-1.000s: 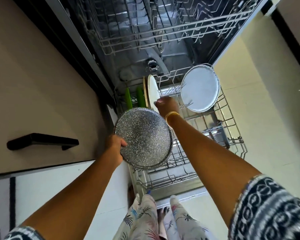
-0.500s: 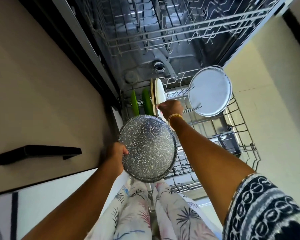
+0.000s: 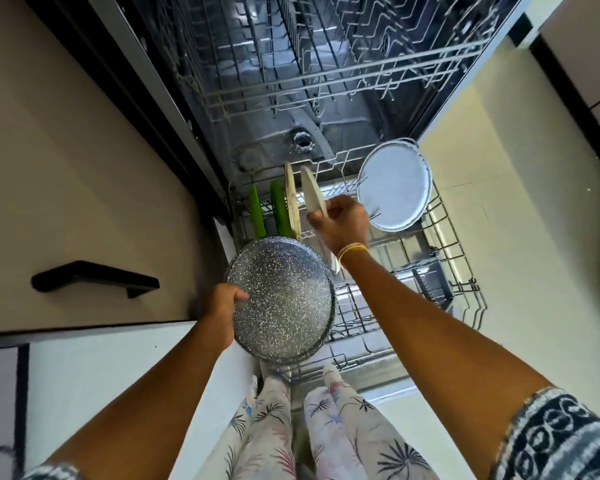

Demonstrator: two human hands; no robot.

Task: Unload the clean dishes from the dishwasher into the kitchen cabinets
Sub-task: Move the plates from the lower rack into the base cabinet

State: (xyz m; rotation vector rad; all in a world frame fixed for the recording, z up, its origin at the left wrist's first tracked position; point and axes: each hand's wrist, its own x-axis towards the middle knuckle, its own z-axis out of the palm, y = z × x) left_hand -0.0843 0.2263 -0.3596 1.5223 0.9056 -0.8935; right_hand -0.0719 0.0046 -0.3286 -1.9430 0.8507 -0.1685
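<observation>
Beige cabinet fronts [image 3: 66, 161] with a black handle [image 3: 94, 278] stand left of an open dishwasher [image 3: 326, 64], and pale floor tiles [image 3: 520, 237] lie to its right. Its lower wire rack [image 3: 458, 258] is pulled out over the person's patterned trousers. The left hand [image 3: 222, 311] grips the rim of a speckled grey plate [image 3: 281, 299], held flat above the rack's near end. The right hand [image 3: 342, 225] curls round the edge of a white plate [image 3: 312, 194] standing upright in the rack. Beside it stand a cream plate [image 3: 290, 199] and two green plates [image 3: 269, 211]. A round white dish [image 3: 394, 185] leans at the rack's far right.
</observation>
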